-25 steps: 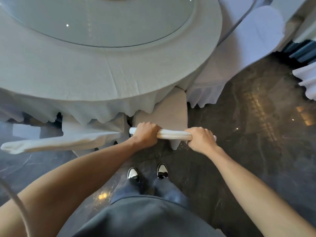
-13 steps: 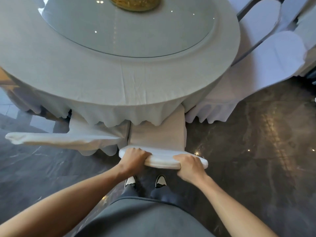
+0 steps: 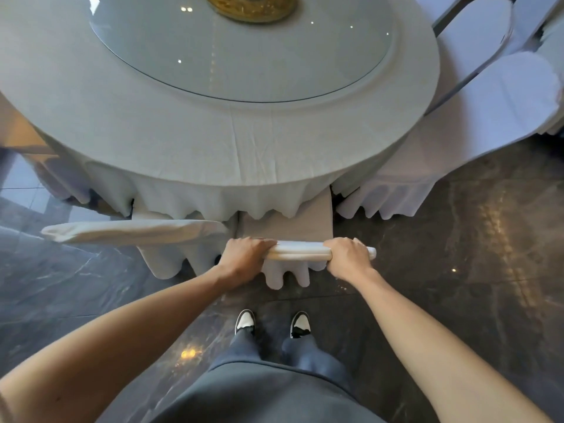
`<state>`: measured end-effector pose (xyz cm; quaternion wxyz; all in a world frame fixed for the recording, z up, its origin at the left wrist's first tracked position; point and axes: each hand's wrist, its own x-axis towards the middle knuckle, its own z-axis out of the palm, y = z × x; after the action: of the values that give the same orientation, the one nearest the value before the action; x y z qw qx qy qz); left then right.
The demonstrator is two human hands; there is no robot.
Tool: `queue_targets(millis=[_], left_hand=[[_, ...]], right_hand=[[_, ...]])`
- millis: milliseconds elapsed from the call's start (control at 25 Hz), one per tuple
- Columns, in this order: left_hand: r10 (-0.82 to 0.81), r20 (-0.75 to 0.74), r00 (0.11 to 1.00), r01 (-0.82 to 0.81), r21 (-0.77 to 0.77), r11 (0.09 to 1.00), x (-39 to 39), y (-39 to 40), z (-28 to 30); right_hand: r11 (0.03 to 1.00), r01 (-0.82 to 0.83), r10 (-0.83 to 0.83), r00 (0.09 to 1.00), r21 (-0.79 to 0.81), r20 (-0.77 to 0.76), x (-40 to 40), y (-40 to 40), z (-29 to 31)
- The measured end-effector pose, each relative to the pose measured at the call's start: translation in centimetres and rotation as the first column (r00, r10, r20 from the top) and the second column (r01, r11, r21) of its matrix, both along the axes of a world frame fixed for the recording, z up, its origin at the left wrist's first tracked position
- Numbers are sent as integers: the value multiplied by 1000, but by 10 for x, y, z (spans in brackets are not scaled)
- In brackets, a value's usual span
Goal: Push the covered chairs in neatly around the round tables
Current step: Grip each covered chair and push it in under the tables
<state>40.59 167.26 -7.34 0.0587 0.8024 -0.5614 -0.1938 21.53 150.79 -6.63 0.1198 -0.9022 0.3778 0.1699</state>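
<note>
A white-covered chair [image 3: 297, 252] stands in front of me, its seat partly under the hanging cloth of the round table [image 3: 195, 138]. My left hand [image 3: 245, 256] grips the left end of the chair's top rail. My right hand [image 3: 348, 257] grips the right end. Both hands are closed around the fabric-covered backrest. A second covered chair [image 3: 134, 232] stands close on the left, its back nearly touching the one I hold. A third covered chair [image 3: 476, 117] sits at the table's right side.
A glass turntable [image 3: 244, 53] with a gold centrepiece [image 3: 251, 7] lies on the table. Dark polished marble floor [image 3: 457, 254] spreads to the right and behind. My shoes [image 3: 271, 323] stand just behind the chair. More covered chairs [image 3: 552, 41] crowd the far right.
The chair has slid forward so its seat sits deeper under the tablecloth. My arms have stretched out and my feet now stand further behind the backrest.
</note>
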Motion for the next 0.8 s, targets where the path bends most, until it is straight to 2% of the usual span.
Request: queue_targets(millis=[120, 160, 240, 320, 360, 480, 600, 800], left_hand=[[84, 113, 990, -66, -152, 986, 44, 31, 15], [99, 178, 979, -73, -147, 986, 65, 43, 19], [131, 282, 950, -121, -52, 991, 107, 69, 24], [131, 324, 937, -175, 109, 979, 138, 87, 25], [121, 326, 938, -183, 166, 969, 147, 90, 24], [149, 303, 941, -212, 189, 959, 167, 81, 25], [99, 278, 956, -162, 216, 963, 182, 89, 25], [70, 290, 954, -132, 197, 972, 176, 115, 18]], right_hand=[[999, -9, 3, 994, -51, -108, 12, -3, 3], [998, -13, 6, 994, -64, -108, 14, -1, 4], [996, -52, 52, 999, -75, -1, 23, 13, 7], [977, -196, 206, 971, -88, 125, 45, 39, 6], [960, -261, 272, 954, -102, 125, 59, 51, 4], [952, -269, 268, 963, -143, -24, 93, 73, -3], [951, -261, 230, 956, -168, -181, 100, 69, 1], [952, -238, 183, 947, -193, -264, 90, 54, 12]])
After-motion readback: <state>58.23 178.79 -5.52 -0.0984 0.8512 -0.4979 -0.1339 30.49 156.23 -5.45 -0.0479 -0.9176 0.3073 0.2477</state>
